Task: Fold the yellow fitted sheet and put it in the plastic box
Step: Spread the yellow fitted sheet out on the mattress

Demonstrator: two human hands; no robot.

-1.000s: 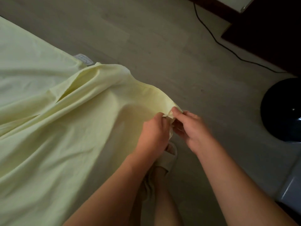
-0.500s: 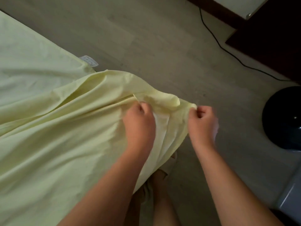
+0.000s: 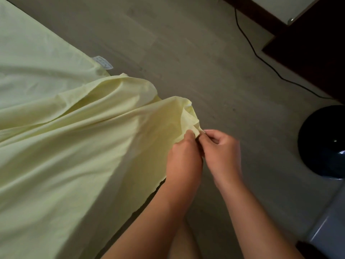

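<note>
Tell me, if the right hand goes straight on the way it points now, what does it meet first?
The yellow fitted sheet: the right hand points left and slightly up, and pinches the sheet's corner. The left hand grips that corner right beside it, so it would probably bump that hand next.

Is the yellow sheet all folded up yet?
Not yet. The yellow sheet lies spread wide and loose; the left hand and right hand pinch one corner.
</note>
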